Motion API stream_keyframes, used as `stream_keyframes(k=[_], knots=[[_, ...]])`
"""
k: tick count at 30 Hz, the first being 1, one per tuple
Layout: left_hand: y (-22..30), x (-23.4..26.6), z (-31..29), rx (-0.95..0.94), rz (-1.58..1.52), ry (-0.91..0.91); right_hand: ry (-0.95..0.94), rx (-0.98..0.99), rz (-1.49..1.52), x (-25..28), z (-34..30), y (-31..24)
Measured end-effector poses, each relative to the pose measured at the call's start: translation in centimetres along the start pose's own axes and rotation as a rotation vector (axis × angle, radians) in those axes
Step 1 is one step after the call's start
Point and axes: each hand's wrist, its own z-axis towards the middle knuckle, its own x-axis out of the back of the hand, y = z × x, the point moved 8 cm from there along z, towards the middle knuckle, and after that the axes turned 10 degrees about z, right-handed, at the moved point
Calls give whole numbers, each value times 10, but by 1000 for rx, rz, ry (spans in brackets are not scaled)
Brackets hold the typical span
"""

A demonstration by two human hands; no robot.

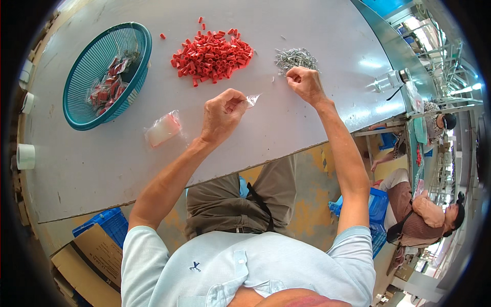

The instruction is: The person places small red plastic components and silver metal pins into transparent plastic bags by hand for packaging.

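With your left grip [221, 116] pinching the clear bag [252, 100], pick carefully from the metal pieces [295, 57]; whether your right grip [307, 86] holds any, I can't tell.

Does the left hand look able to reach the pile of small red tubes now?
Probably yes: nothing stands between the left hand and the red tubes, though that hand holds a small clear bag.
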Motion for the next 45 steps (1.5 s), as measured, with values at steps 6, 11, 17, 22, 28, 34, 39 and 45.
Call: stream_keyframes(k=[6,11,17,22,28,34,39,45], knots=[[1,3,1,9,8,44,116,-246,629,2,-14,29],[7,14,1,-37,123,128,119,-444,1348,-30,-40,13],[13,17,4,-74,160,185,28,-462,1620,-76,-63,-47],[19,22,4,-104,217,216,-25,-489,1700,-103,-69,-83],[26,23,-1,-205,249,227,25,-569,1589,-111,-70,-81],[40,17,-9,-353,340,208,94,-616,1633,-111,-75,-76],[43,10,-14,-411,358,188,209,-633,1666,-109,-78,-77],[21,11,-7,-112,149,118,196,-624,1592,-105,-81,-79]])
